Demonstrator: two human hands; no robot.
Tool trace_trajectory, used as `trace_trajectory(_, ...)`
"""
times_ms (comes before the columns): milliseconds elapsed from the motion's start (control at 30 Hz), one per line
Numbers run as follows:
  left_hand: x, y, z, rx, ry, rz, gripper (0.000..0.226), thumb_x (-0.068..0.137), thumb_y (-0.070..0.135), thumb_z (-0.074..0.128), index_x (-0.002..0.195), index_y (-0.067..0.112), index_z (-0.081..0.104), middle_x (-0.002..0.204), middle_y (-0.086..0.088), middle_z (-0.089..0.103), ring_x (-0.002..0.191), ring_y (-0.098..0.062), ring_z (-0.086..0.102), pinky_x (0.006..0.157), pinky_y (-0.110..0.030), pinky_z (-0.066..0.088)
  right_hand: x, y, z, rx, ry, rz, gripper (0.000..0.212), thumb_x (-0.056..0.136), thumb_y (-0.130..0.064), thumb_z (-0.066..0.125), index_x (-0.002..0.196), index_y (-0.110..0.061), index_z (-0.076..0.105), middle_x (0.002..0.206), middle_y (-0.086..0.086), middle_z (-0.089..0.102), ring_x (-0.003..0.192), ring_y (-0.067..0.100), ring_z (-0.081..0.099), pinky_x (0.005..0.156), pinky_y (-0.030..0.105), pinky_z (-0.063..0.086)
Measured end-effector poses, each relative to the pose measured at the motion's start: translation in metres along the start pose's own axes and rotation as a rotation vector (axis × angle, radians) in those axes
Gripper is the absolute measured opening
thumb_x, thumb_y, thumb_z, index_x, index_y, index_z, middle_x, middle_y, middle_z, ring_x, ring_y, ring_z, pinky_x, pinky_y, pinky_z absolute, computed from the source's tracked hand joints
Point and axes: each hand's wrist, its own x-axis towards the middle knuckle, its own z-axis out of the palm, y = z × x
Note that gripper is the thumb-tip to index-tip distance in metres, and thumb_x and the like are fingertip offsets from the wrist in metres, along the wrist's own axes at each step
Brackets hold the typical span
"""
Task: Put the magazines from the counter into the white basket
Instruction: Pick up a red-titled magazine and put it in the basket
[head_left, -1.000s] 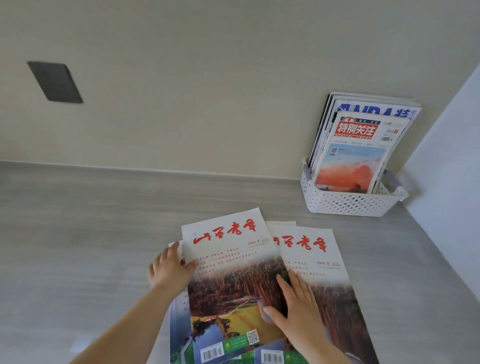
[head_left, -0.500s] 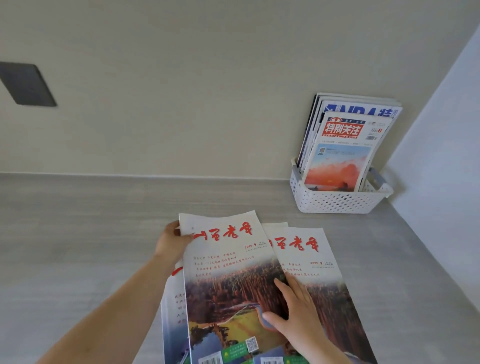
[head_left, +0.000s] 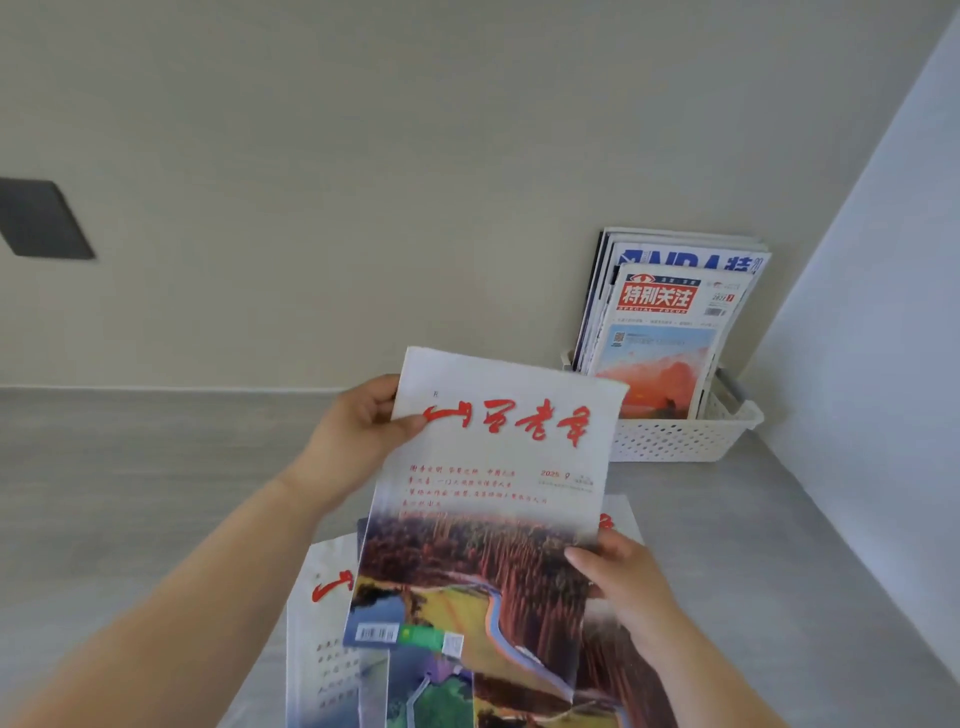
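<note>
1. Nearest me, loose magazines (head_left: 322, 623) lie fanned on the grey counter (head_left: 130, 493); their slick covers could slide.
2. Above them, my right hand (head_left: 623, 582) pinches the lifted magazine (head_left: 498, 493) at its lower edge and my left hand (head_left: 358, 431) pinches its top corner. The thin, floppy paper may buckle.
3. Beyond, the perforated white basket (head_left: 675, 441) holds upright magazines (head_left: 660, 338); the tight gap could snag a corner.

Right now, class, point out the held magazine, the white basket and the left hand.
held magazine (head_left: 519, 452), head view, pale upper cover under the title.
white basket (head_left: 670, 441), head view, perforated front wall.
left hand (head_left: 358, 431), head view, back of the hand.
</note>
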Motion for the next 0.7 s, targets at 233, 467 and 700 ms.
trace_trajectory(233, 0.047, 0.052, 0.051, 0.019, 0.170, 0.217, 0.032, 0.078, -0.007, 0.057, 0.100, 0.016, 0.059, 0.044, 0.029, 0.061, 0.048, 0.013, 0.057, 0.053, -0.007, 0.049, 0.036, -0.072, -0.086, -0.064, 0.145, -0.266, 0.010, 0.078, 0.003, 0.061, 0.087, 0.005, 0.065, 0.071, 0.005, 0.066, 0.061, 0.012, 0.056, 0.069, 0.028, 0.048)
trace_trajectory(467, 0.104, 0.098, 0.116, 0.025, 0.155, 0.268, 0.031, 0.080, -0.001, 0.059, 0.104, 0.018, 0.056, 0.039, 0.029, 0.058, 0.044, 0.012, 0.055, 0.048, -0.007, 0.047, 0.088, -0.129, -0.172, -0.017, 0.459, -0.491, 0.017, 0.078, 0.000, 0.060, 0.094, 0.000, 0.066, 0.081, 0.002, 0.062, 0.060, 0.006, 0.054, 0.056, 0.011, 0.045)
trace_trajectory(700, 0.144, 0.091, 0.165, 0.012, 0.181, 0.202, 0.028, 0.081, -0.001, 0.057, 0.109, -0.002, 0.061, 0.086, 0.001, 0.063, 0.063, -0.004, 0.053, 0.050, -0.006, 0.046, 0.142, -0.120, -0.202, -0.014, 0.497, -0.483, 0.017, 0.079, 0.000, 0.059, 0.094, -0.001, 0.067, 0.084, 0.005, 0.061, 0.060, 0.004, 0.050, 0.044, 0.000, 0.038)
